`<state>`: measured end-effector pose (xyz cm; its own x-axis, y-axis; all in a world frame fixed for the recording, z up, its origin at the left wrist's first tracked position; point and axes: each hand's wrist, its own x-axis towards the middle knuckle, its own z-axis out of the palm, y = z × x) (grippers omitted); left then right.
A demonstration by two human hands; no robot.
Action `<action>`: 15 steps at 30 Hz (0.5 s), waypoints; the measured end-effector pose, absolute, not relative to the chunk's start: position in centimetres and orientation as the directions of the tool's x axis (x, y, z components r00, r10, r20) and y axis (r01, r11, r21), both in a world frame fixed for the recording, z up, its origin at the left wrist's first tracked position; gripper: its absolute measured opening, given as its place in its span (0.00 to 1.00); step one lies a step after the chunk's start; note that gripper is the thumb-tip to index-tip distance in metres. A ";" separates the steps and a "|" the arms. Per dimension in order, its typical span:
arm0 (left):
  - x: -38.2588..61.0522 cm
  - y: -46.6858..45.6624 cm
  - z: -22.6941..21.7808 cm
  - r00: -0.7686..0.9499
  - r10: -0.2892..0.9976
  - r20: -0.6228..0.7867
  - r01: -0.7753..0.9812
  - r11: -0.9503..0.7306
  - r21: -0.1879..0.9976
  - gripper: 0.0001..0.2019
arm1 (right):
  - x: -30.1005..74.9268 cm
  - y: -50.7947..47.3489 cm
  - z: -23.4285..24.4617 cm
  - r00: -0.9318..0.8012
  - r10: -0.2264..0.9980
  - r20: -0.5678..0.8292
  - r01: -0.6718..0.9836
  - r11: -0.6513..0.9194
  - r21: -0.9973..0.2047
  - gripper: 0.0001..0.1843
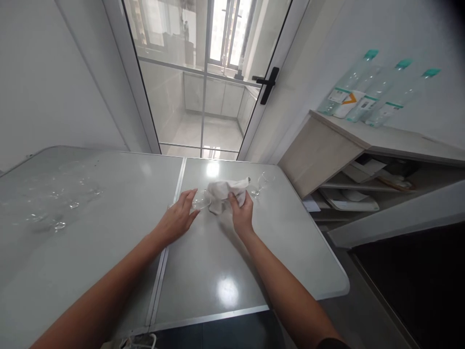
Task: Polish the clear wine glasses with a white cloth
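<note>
My left grip (178, 215) is curled round a clear glass (201, 199), fingers and thumb on either side, the bowl just left of the cloth (225, 189) with its mouth turned that way. I cannot tell whether this glass touches the worktop (218, 261) beneath. My right grip (241, 211) is closed on the cloth, thumb over the right part of it, while the rest bunches loosely above the worktop. The cloth's left edge meets the bowl's rim, or comes very near it.

Just right of the cloth stands a second glass (267, 179). Well to the left of the cloth, past the seam (160, 271), I have several more glasses (74, 205) grouped together, hard to count. Beyond the cloth is a glazed door (204, 116); far to its right, bottles (358, 92) with green caps stand on a cabinet (323, 145).
</note>
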<state>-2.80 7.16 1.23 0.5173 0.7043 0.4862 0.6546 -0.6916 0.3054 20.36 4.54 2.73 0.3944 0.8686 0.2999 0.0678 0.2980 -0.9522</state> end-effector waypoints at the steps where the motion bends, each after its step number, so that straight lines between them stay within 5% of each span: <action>1: -2.7 7.2 1.1 0.522 0.686 0.507 0.664 -0.700 0.264 0.30 | 20.3 4.2 2.8 0.314 0.879 0.359 0.141 0.330 -0.933 0.10; 7: -2.9 6.5 1.0 0.519 0.650 0.554 0.655 -0.720 0.230 0.22 | 19.9 3.2 2.5 -0.203 0.928 0.313 0.257 0.359 -0.897 0.13; 11: -3.3 6.1 1.4 0.560 0.630 0.539 0.576 -0.763 0.294 0.17 | 19.5 3.1 3.1 -0.266 0.929 0.257 0.078 0.286 -0.955 0.25; 15: -3.5 6.1 1.5 0.534 0.612 0.584 0.562 -0.772 0.296 0.17 | 18.9 3.5 3.5 -0.129 0.964 0.235 -0.057 0.229 -0.972 0.31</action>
